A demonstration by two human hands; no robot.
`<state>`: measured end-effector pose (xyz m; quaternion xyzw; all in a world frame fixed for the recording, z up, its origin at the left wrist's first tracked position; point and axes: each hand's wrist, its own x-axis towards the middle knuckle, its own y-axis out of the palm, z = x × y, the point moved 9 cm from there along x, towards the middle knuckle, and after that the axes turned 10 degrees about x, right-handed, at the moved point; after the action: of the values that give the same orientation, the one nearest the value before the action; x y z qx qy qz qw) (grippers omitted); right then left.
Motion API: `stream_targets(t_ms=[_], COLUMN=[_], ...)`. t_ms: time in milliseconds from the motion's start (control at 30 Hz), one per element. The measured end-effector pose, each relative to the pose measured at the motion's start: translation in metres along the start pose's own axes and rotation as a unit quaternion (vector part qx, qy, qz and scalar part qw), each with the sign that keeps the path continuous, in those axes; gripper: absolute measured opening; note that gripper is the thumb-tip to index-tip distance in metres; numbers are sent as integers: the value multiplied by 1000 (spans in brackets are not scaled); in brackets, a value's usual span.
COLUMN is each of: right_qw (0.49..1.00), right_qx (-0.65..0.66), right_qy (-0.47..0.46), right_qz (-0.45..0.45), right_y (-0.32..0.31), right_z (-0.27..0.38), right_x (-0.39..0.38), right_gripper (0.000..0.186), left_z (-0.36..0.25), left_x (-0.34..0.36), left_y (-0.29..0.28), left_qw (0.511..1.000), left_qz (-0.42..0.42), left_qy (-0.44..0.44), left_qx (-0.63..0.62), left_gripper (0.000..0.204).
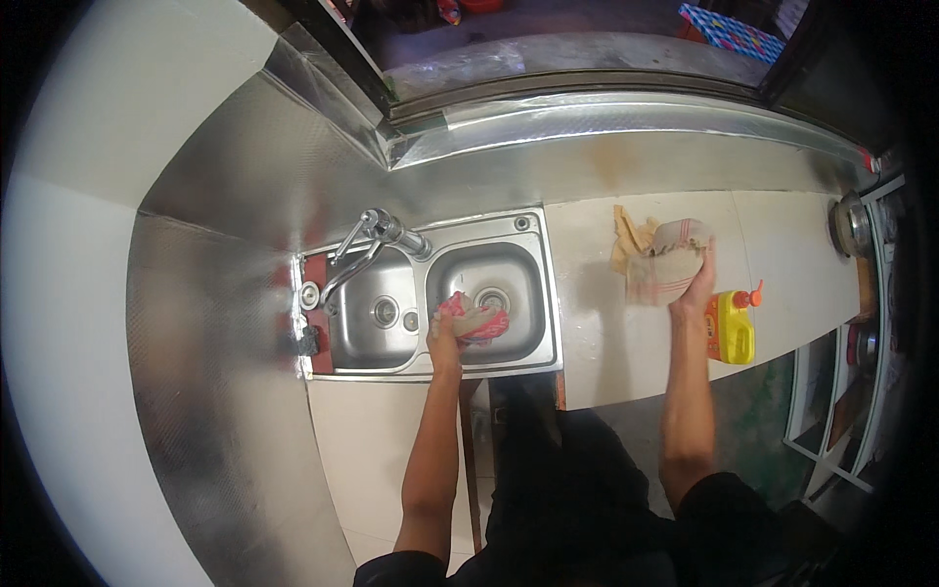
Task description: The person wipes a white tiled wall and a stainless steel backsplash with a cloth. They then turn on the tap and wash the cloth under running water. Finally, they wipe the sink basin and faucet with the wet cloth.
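Over the right basin of the steel double sink (pixel 554 338), my left hand (pixel 446 331) is closed on a bunched pink and beige cloth (pixel 479 321). Above the counter to the right, my right hand (pixel 698 292) grips a pale beige cloth (pixel 667 274) with thin red stripes. The striped cloth hangs folded and slightly blurred, and it hides most of the right fingers. Just behind it, a crumpled yellowish cloth (pixel 634 238) lies on the counter. A yellow bottle with an orange pump top (pixel 734 328) stands close to my right wrist.
A chrome faucet (pixel 386 233) rises behind the sink, its spout over the left basin. The pale tiled counter (pixel 597 362) runs right to a metal pot (pixel 851 227). Metal-sheeted walls (pixel 225 284) close in the left and back. A white shelf rack (pixel 822 421) stands at lower right.
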<state>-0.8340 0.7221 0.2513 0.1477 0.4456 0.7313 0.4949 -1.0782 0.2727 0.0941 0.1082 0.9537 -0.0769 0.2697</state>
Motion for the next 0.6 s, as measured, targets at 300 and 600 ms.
stream_targets(t_ms=[300, 600], right_qw=[931, 912], right_qx=[202, 197], right_qy=[302, 337], right_qz=[23, 125], right_y=[26, 164], right_z=[-227, -374], right_x=[-48, -79], right_gripper=[59, 65], left_z=[-20, -2], left_x=[20, 24], left_y=[-9, -24], left_qw=[929, 731], left_qz=[50, 176], left_qy=[250, 423], left_qx=[268, 506], left_gripper=[44, 74])
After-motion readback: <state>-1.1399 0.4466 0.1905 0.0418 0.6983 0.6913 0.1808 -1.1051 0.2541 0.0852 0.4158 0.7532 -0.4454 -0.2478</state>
